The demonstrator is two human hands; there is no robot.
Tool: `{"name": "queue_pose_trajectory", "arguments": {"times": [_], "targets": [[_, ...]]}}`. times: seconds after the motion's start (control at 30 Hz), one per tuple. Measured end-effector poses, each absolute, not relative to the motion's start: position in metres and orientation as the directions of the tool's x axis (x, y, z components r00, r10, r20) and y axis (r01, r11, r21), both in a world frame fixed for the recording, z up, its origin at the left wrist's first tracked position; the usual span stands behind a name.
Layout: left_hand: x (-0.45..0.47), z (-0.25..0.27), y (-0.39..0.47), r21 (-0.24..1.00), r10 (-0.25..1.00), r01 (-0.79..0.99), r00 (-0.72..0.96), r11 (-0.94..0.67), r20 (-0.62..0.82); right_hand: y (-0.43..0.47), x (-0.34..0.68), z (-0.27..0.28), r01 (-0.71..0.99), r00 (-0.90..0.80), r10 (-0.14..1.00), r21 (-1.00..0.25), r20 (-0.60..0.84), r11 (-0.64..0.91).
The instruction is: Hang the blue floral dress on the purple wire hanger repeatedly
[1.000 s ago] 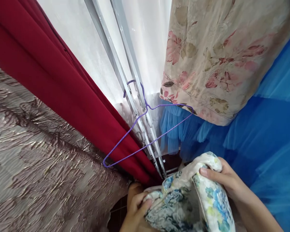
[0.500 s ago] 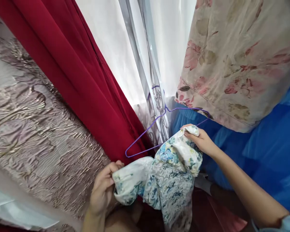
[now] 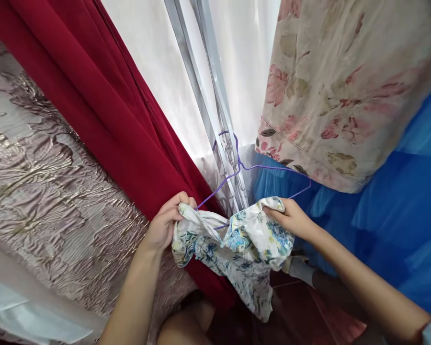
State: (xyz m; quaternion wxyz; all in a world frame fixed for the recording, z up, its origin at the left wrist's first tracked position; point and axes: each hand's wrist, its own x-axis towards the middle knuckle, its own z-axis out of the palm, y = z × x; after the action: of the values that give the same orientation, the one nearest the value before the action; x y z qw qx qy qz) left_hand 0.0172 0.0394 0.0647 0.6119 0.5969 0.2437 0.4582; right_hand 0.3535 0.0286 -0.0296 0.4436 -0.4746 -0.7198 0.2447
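Note:
A white dress (image 3: 249,273) with a blue and yellow floral print hangs between my two hands, its neckline spread open. My left hand (image 3: 170,218) pinches the left shoulder edge, right beside the left end of the hanger. My right hand (image 3: 289,215) grips the other shoulder, with the thumb on top and the fingers hidden behind the cloth. A purple wire hanger (image 3: 260,167) is hooked at the white metal bars. Its left arm runs down behind the dress at my left hand, and its lower bar shows partly inside the neckline. The right end of the hanger sticks out above my right hand.
White metal bars (image 3: 201,81) stand before a pale curtain. A dark red curtain (image 3: 129,129) and textured floral fabric (image 3: 57,191) hang at left. At right are a floral-print cloth (image 3: 319,96) and blue tulle (image 3: 388,215). Dark red floor tiles (image 3: 294,306) show below.
My left hand has moved up and to the right, bringing the left shoulder of the dress over the hanger's left end. My right hand has dropped slightly. The dress hem has risen into view.

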Motion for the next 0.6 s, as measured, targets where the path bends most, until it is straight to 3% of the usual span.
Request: {"name": "queue_pose_trajectory", "arguments": {"times": [0.17, 0.33, 0.5, 0.6], "targets": [[0.040, 0.084, 0.054, 0.978, 0.823, -0.147, 0.531, -0.145, 0.202, 0.018, 0.351, -0.027, 0.423, -0.146, 0.907, -0.804, 0.396, 0.419], [0.056, 0.102, 0.043, 0.896, 0.882, 0.317, 0.447, -0.312, 0.148, 0.003, 0.338, -0.029, 0.448, -0.167, 0.899, -0.781, 0.404, 0.434], [0.081, 0.099, 0.043, 0.756, 0.876, 0.447, 0.302, -0.479, 0.377, -0.011, 0.325, -0.029, 0.445, -0.150, 0.894, -0.779, 0.422, 0.442], [0.090, 0.089, 0.049, 0.635, 0.798, 0.510, 0.198, -0.580, 0.570, -0.017, 0.326, -0.025, 0.456, -0.147, 0.881, -0.760, 0.449, 0.463]]}}
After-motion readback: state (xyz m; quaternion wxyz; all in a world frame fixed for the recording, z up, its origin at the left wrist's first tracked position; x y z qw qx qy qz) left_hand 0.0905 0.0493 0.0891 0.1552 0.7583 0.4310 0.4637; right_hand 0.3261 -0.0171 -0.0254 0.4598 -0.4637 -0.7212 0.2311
